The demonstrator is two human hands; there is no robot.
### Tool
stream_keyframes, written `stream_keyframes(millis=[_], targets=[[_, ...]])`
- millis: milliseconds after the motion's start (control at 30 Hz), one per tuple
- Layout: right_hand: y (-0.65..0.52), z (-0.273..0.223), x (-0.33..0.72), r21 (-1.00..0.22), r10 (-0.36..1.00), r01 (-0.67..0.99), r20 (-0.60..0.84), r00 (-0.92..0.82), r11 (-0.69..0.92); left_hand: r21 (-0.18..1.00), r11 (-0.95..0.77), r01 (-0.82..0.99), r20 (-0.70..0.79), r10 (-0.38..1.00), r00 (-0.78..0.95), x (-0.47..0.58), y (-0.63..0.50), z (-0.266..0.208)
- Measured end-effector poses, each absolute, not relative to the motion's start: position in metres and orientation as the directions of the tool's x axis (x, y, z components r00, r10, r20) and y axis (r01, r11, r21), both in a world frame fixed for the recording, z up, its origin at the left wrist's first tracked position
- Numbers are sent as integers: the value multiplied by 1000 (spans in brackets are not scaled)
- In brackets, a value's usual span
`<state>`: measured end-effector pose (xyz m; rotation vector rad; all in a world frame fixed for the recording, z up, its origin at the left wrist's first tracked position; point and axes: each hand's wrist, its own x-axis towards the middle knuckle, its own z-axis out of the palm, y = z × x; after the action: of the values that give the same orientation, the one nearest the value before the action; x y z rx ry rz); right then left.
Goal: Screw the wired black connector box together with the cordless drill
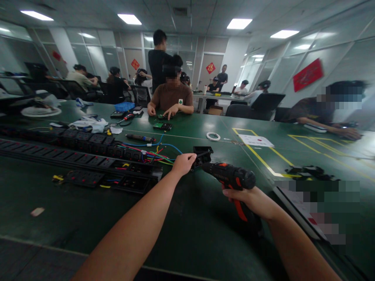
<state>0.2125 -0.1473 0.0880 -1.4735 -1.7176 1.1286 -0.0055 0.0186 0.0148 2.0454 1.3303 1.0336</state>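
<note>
My right hand (249,197) is wrapped round the grip of a black and orange cordless drill (230,175), whose nose points left at a small black plastic housing (205,153). My left hand (184,164) is closed on the near left side of that housing, fingers pinched. Whether the drill's tip touches the housing I cannot tell. Coloured wires (158,156) run from near the housing leftward to a long row of black socket modules (96,142). In front of that row lies a long black strip (73,154) with a socket piece (83,178) beside it.
A screwdriver-like tool (140,138), a white ring (213,136) and a paper sheet (256,140) lie on the green table (175,230). Yellow tape (260,160) marks its right side. Black parts (310,171) lie at right. Across the table a person (172,95) handles a circuit board.
</note>
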Motion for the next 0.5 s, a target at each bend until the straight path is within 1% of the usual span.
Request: stream_keyframes(millis=[233, 500], targets=[[-148, 88, 212, -881, 979, 473, -104, -177, -8, 737, -417, 532, 344, 909, 236, -5, 20, 13], [-147, 88, 212, -884, 978, 467, -89, -187, 9, 734, -414, 539, 333, 910, 246, -5, 19, 16]])
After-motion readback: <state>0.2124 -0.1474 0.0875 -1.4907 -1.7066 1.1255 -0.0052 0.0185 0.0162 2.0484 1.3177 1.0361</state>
